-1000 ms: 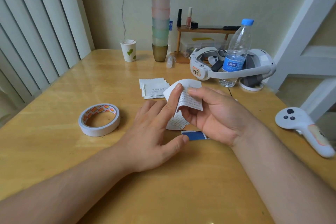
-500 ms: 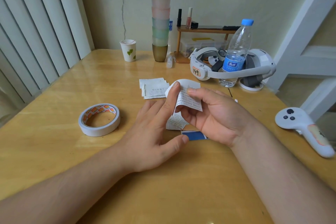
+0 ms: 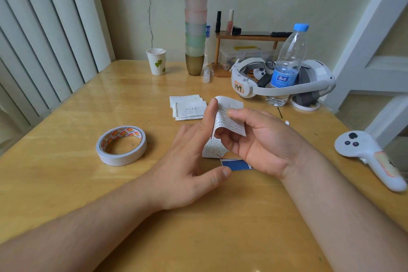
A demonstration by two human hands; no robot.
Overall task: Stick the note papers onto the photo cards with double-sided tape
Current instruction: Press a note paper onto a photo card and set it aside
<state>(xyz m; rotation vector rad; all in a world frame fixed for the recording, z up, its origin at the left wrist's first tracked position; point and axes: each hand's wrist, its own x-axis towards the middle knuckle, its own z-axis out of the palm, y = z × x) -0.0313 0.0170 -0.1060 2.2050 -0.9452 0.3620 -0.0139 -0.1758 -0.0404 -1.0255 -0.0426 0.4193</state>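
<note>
A printed note paper point(image 3: 229, 120) curls upward at the table's centre, its lower part lying over a blue photo card point(image 3: 237, 164). My right hand point(image 3: 262, 139) pinches the paper's lifted upper flap between thumb and fingers. My left hand point(image 3: 194, 157) lies beside it, index finger raised against the paper's left edge, thumb touching the card's near corner. A roll of double-sided tape point(image 3: 121, 144) lies flat to the left of my left hand. A small stack of more note papers point(image 3: 187, 107) sits just behind.
A white headset point(image 3: 282, 79) and a water bottle point(image 3: 288, 66) stand at the back right. A white controller point(image 3: 371, 157) lies at the right edge. A paper cup point(image 3: 156, 61), a tall stack of cups point(image 3: 195, 28) and a small wooden shelf point(image 3: 249, 38) line the back.
Both hands stay in place. The right hand's grip on the lifted flap has shifted slightly; the paper stays curled.
</note>
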